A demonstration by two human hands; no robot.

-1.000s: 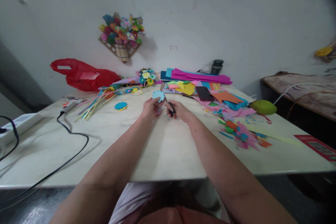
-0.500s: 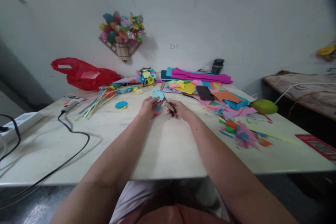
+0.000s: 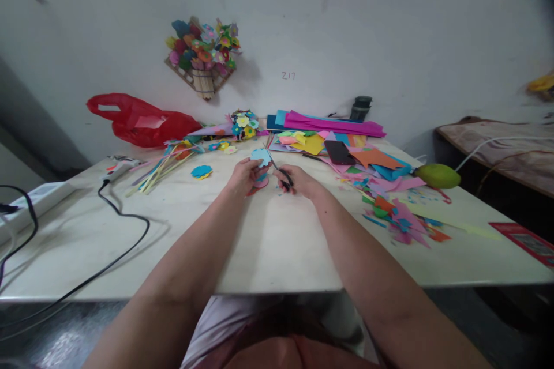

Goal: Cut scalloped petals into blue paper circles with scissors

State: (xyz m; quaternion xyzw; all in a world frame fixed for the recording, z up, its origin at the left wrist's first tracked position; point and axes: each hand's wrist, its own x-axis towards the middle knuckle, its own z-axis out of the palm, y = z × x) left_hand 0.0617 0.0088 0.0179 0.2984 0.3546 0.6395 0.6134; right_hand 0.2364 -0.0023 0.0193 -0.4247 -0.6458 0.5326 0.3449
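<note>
My left hand (image 3: 245, 176) holds a light blue paper flower shape (image 3: 261, 156) upright above the table, with pink paper (image 3: 259, 183) under the fingers. My right hand (image 3: 298, 180) grips black-handled scissors (image 3: 279, 170), whose blades point up and left to the blue paper's edge. Both hands are close together at the middle of the pale table (image 3: 277, 242).
A heap of coloured paper sheets (image 3: 333, 127), a dark phone (image 3: 339, 152) and paper scraps (image 3: 398, 219) lie to the right, beside a green fruit (image 3: 438, 175). To the left are coloured sticks (image 3: 162, 164), a blue cut flower (image 3: 201, 172), a glue gun (image 3: 119, 168) with black cable (image 3: 116, 242), and a red bag (image 3: 142, 121).
The hands stay almost in place; the view has shifted slightly right and the scissors have closed a little on the blue paper's edge.
</note>
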